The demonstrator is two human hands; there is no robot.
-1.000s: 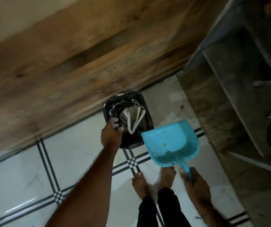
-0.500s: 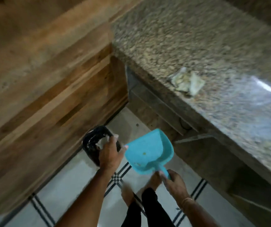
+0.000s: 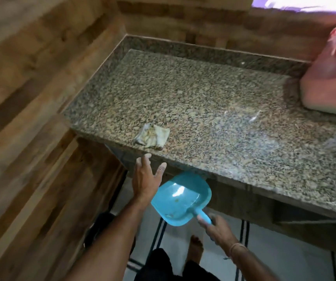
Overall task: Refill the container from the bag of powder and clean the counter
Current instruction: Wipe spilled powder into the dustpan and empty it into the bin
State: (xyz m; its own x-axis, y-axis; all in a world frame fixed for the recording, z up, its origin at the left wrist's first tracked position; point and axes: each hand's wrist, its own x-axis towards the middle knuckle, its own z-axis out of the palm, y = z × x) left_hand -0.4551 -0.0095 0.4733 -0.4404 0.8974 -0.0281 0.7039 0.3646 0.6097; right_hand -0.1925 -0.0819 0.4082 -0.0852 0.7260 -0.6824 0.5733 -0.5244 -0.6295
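The dustpan (image 3: 180,198) is light blue plastic, a shallow scoop with rounded corners and a short stub of a handle. A few yellowish crumbs cling to its inner floor, and a pale glare sits on the upper part. It hangs in the air below the front edge of the table (image 3: 213,118) and above the tiled floor (image 3: 274,250), with its hollow side turned up towards the camera.

The right hand (image 3: 218,230) is curled round the handle, with a thin band on the wrist. The left hand (image 3: 145,179) holds nothing; its fingers are spread and straight, reaching up close to the table's front edge, just beside the pan's left corner.

The table is speckled brown granite with a raised back ledge. A crumpled, stained cloth (image 3: 151,135) lies near its front edge, a little above the left hand's fingertips. At the far right end sits a pink and red bag (image 3: 333,78), blurred and cut by the frame. Wood-patterned walls (image 3: 31,98) close in the left side and the back. A dark bin (image 3: 100,226) stands on the floor by the left wall, mostly hidden behind the left forearm. A bare foot (image 3: 195,248) shows under the pan.

The pan's long axis runs from lower right to upper left: the handle points down-right into the right hand, and the open mouth points up-left towards the left hand and the table edge.
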